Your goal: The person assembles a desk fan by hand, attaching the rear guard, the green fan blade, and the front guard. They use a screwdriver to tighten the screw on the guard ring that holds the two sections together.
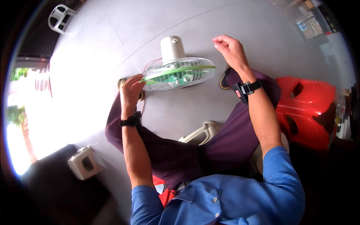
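Observation:
An electric fan stands on the floor between my feet, with a pale motor housing [172,48] behind a round wire guard [200,72] that has a bright green rim. Pale green blades show through the wires. My left hand [131,89] is at the guard's left edge, its fingers bent against the rim. To the right of the guard, my right hand [231,52] hangs in the air, apart from the fan, with fingers loosely bent and nothing visible in them. Each wrist wears a black strap; the fan's base is mostly hidden.
A thin reddish cord [152,61] runs beside the fan at the left. Red plastic stools [307,99] stand by my right knee. A beige stool [85,163] is at the lower left, a white chair [59,18] at the far left. Boxes [310,25] sit far right.

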Demonstrator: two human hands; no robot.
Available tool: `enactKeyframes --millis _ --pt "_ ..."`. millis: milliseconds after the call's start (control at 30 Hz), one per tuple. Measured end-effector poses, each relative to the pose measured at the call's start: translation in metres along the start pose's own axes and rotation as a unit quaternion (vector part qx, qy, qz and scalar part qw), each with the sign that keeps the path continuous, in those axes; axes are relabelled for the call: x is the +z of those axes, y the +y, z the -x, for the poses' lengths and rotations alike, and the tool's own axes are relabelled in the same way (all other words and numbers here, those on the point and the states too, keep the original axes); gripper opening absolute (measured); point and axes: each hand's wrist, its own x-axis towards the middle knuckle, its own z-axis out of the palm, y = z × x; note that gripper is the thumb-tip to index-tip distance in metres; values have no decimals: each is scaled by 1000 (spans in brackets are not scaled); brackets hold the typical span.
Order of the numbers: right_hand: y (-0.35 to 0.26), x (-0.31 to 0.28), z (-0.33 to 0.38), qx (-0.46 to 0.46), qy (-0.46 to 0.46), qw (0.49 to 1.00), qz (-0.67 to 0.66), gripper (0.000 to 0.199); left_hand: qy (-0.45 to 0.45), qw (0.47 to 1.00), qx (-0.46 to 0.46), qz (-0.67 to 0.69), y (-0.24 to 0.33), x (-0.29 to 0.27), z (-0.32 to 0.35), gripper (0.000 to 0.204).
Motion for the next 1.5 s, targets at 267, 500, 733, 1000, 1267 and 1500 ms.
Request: enactKeyframes --millis 267,500,733,1000,1267,1500 --pt "78 7 43 47 -203 963 173 59 -24 999 35 26 5 9 -4 39" --pt "100 40 47 80 -184 974 103 48 -79 991 -34 100 3 10 -6 56" --pt "106 47 44 20 -148 980 133 31 -119 976 -41 177 -14 3 -8 55" --pt "116 47 43 42 -159 979 123 41 -100 960 -52 256 -13 8 -8 56" --pt "98 48 36 39 -201 970 134 37 30 919 -251 301 -100 15 -11 59" --pt "100 50 38 27 -178 972 151 32 7 913 -289 288 -166 65 -11 38"
